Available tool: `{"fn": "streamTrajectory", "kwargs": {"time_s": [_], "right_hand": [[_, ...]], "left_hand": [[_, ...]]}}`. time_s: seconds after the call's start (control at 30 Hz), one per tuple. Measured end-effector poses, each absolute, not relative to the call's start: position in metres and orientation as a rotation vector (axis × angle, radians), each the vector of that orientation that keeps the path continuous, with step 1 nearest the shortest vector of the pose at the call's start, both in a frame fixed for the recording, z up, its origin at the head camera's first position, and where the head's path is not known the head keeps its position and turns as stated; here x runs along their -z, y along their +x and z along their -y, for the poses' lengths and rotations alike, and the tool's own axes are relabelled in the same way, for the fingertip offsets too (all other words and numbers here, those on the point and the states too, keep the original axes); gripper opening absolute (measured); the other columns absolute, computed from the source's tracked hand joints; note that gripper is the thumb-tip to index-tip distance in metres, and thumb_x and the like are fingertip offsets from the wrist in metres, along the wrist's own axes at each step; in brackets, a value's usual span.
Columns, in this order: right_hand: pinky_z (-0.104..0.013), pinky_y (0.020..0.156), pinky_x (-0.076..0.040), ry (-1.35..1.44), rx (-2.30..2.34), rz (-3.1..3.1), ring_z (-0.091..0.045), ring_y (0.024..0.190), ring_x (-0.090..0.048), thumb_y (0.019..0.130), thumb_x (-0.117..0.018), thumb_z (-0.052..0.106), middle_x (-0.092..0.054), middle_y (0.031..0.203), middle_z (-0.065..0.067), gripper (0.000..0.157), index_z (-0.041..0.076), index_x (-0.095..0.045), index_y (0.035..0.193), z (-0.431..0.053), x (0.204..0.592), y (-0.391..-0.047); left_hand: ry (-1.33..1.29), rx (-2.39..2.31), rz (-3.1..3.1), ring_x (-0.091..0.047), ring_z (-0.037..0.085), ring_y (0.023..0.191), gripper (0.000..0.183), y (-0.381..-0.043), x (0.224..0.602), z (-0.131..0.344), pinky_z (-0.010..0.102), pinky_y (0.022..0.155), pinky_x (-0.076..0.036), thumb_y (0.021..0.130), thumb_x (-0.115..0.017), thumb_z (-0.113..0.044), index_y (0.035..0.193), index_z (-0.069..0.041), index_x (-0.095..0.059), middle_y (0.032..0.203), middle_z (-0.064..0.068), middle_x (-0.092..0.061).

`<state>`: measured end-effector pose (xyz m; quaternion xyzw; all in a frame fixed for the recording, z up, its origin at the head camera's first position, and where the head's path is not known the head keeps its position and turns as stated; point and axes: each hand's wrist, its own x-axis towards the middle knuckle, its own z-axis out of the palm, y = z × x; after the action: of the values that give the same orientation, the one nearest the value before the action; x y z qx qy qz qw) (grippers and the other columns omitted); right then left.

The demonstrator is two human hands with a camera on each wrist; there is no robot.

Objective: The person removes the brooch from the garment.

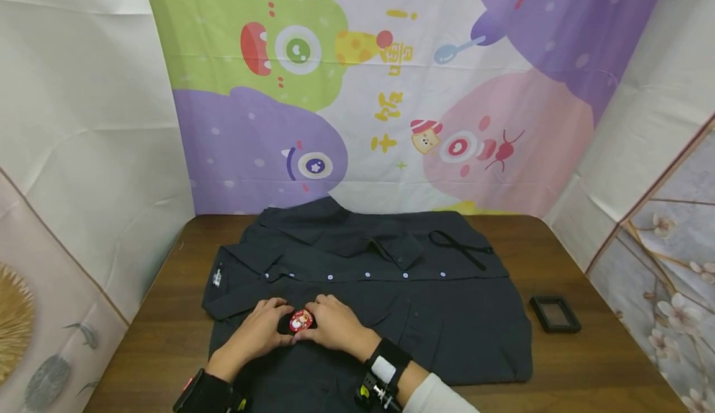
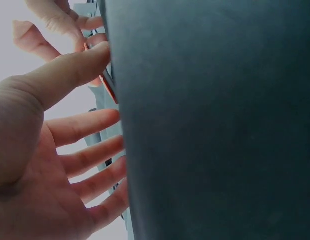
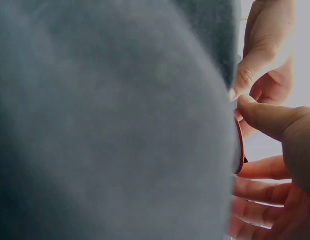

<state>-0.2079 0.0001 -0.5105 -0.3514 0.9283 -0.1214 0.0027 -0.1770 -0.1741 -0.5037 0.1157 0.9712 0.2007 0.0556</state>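
A dark button-up shirt (image 1: 469, 326) lies spread on the brown table, collar to the left, white buttons (image 1: 367, 274) along its front. On it sits a small round red badge (image 1: 301, 320) with a light figure; black shows beside it. My right hand (image 1: 337, 325) holds the badge's edge between thumb and index finger. My left hand (image 1: 258, 333) lies at the other side, its thumb close to the right thumb and its fingers (image 2: 92, 155) nearly straight against the cloth. In the right wrist view, only the badge's thin red rim (image 3: 240, 145) shows.
A black cord (image 1: 458, 248) lies on the shirt's upper right part. To the right, a small black square frame (image 1: 555, 313) lies on the table (image 1: 592, 369). A printed cartoon cloth (image 1: 391, 183) hangs behind, with white sheets (image 1: 95, 121) at the sides.
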Motion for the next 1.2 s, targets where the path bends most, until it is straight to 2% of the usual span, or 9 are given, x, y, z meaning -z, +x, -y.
{"fn": "streamTrajectory", "kwargs": {"time_s": [0.47,0.87,1.2], "right_hand": [[-0.025,0.068,-0.048,-1.161,0.395,-2.858,-0.01,0.076,-0.05,0.076,-0.067,0.054,-0.059,0.088,0.0,0.057,0.01,-0.066,0.111,-0.002,0.511,-0.217],[-0.024,0.061,-0.045,-1.164,0.398,-2.872,-0.009,0.07,-0.047,0.076,-0.068,0.051,-0.054,0.081,0.003,0.047,0.012,-0.068,0.104,0.006,0.511,-0.218],[-0.023,0.058,-0.044,-1.145,0.381,-2.851,-0.008,0.068,-0.046,0.074,-0.071,0.049,-0.053,0.079,0.003,0.045,0.013,-0.069,0.101,0.005,0.508,-0.218]], "left_hand": [[0.378,-0.617,-2.926,-0.046,0.035,0.112,0.053,-0.179,0.504,0.175,0.053,0.094,-0.043,0.066,-0.081,-0.024,0.111,-0.002,-0.063,0.121,0.018,-0.056],[0.4,-0.653,-2.941,-0.047,0.038,0.109,0.055,-0.177,0.503,0.181,0.055,0.091,-0.044,0.059,-0.084,-0.02,0.107,-0.005,-0.062,0.119,0.018,-0.055],[0.396,-0.641,-2.915,-0.048,0.035,0.104,0.053,-0.177,0.497,0.177,0.052,0.088,-0.045,0.057,-0.085,-0.019,0.102,-0.006,-0.061,0.113,0.015,-0.055]]}}
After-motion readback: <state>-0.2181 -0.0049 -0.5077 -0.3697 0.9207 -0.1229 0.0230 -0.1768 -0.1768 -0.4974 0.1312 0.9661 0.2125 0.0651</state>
